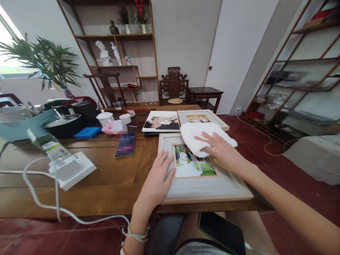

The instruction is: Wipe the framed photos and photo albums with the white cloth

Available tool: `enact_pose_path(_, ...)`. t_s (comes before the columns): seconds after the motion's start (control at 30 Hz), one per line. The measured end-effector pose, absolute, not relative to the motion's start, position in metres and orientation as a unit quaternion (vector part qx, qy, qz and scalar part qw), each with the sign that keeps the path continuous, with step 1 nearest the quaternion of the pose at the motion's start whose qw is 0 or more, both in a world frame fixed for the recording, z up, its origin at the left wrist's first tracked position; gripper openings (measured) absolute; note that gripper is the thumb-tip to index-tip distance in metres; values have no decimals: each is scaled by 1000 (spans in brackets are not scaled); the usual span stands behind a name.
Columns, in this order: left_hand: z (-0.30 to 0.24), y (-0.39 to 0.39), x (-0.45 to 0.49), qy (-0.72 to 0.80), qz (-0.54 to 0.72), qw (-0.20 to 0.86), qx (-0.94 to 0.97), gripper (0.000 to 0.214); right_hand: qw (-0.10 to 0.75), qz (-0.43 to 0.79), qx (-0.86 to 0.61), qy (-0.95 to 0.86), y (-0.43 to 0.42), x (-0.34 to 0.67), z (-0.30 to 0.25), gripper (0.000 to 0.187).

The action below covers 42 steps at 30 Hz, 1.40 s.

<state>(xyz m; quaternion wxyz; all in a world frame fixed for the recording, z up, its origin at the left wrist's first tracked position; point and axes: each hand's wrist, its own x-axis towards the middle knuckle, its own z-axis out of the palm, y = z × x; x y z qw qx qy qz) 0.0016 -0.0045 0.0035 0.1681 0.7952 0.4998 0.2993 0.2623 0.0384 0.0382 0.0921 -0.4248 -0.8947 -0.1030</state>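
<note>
A large pale picture frame (202,189) with a wedding photo lies flat at the near edge of the wooden table (106,180). My left hand (158,180) rests flat on the frame's left border, fingers stretched out. My right hand (221,152) presses a white cloth (199,136) onto the upper right of the frame's glass, fingers spread over the cloth. A smaller framed picture (203,118) and a photo print (162,122) lie just behind.
Left on the table are a white box (71,170) with a loose white cable (53,202), a blue box (87,132), dark pots (66,124), white cups and a pink bag. A phone (221,232) lies on my lap. Shelves and chairs stand behind.
</note>
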Motion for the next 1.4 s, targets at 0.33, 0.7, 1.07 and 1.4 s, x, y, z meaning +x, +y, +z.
enact_pose_path(0.33,4,-4,2,506,290,168,795,39,19,33,-432,-901,-14,247,61,62)
enact_pose_path(0.7,-1,-5,3,543,326,168,755,42,67,108,-439,-889,-62,277,72,50)
enact_pose_path(1.07,19,-3,3,571,471,505,444,66,246,-76,-489,-833,-21,333,-3,38)
enact_pose_path(1.4,51,-13,8,563,524,562,304,33,297,-45,-457,-837,-30,334,-4,36)
